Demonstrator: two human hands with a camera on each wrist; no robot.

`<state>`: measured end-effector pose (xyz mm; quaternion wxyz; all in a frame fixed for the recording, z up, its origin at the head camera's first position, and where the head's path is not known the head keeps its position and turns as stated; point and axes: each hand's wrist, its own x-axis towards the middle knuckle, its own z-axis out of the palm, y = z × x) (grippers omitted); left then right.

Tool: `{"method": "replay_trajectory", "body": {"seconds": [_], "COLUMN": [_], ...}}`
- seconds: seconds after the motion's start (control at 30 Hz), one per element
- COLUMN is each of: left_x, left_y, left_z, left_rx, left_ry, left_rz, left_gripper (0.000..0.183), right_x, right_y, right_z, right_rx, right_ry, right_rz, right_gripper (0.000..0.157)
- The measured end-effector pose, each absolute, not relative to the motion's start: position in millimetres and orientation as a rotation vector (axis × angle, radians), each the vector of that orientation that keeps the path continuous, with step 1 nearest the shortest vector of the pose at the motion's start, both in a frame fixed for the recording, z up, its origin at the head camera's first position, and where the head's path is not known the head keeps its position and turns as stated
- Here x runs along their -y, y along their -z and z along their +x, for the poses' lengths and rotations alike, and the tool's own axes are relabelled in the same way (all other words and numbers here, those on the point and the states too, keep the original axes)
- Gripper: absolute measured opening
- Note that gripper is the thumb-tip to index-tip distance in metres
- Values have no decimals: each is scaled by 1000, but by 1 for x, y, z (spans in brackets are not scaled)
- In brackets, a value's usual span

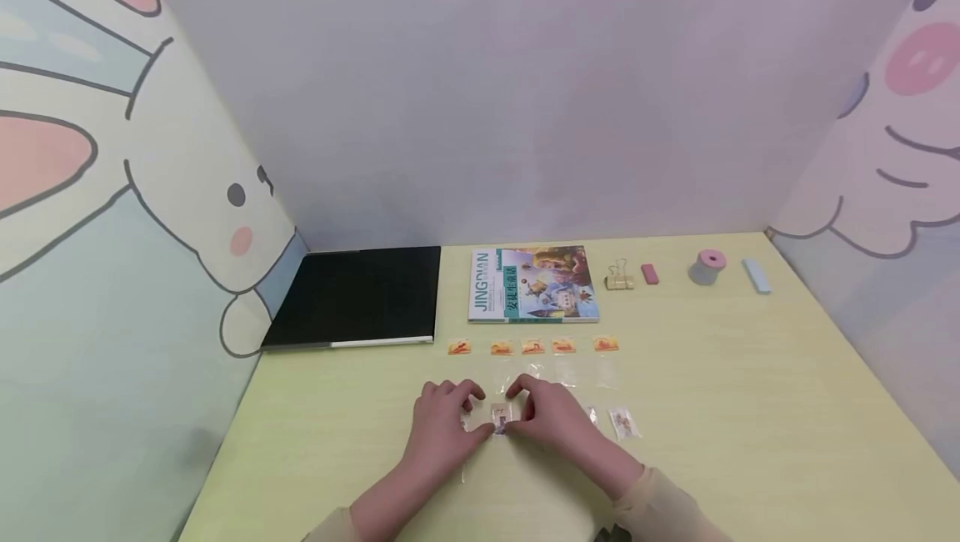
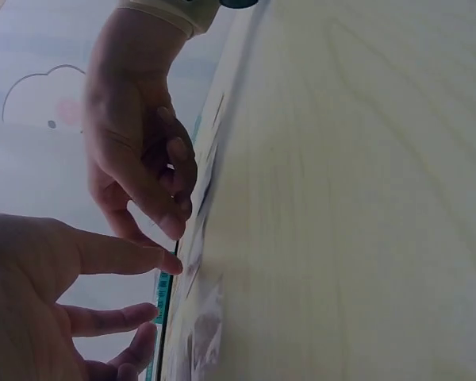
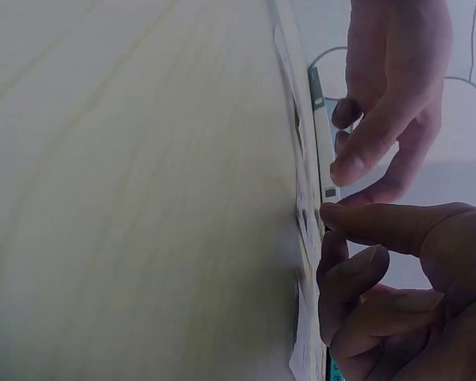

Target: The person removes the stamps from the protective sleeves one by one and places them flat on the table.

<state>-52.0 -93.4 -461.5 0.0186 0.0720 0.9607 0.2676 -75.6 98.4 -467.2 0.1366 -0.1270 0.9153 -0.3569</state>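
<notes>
A small clear packet with a printed picture inside point(image 1: 501, 417) lies flat on the table between the two hands. My left hand point(image 1: 447, 425) is at its left side, thumb tip at the lower edge, index finger arched near the upper left. From the right comes my right hand point(image 1: 551, 417), its thumb at the packet's lower right and its index finger near the top. In the left wrist view the left thumb point(image 2: 127, 258) stands apart from the fingers. The right wrist view has the right thumb point(image 3: 373, 222) stretched out above bent fingers, low over the table.
A row of small orange cards point(image 1: 533, 347) lies ahead, with clear plastic sleeves point(image 1: 567, 372) below it. Another filled packet point(image 1: 624, 424) is at the right. Farther back are a black panel point(image 1: 360, 296), a book point(image 1: 533, 285), a binder clip point(image 1: 619, 282), an eraser point(image 1: 649, 274) and a spool point(image 1: 707, 267).
</notes>
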Motion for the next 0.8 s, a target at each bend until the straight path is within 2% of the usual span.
{"method": "replay_trajectory", "body": {"seconds": [0.17, 0.5, 0.8], "left_x": [84, 77, 73], "left_y": [472, 472, 470], "left_z": [-59, -61, -62], "left_rx": [-2967, -3020, -2965], "left_ry": [-771, -748, -782], "left_rz": [239, 346, 340], "left_gripper": [41, 38, 31], "right_x": [-99, -97, -96], "right_y": [474, 471, 473], "right_z": [-73, -71, -73], "right_rx": [-2641, -2665, -2677], "right_ry": [1008, 981, 932], "right_rz": [-387, -415, -446], "right_gripper": [40, 40, 35]}}
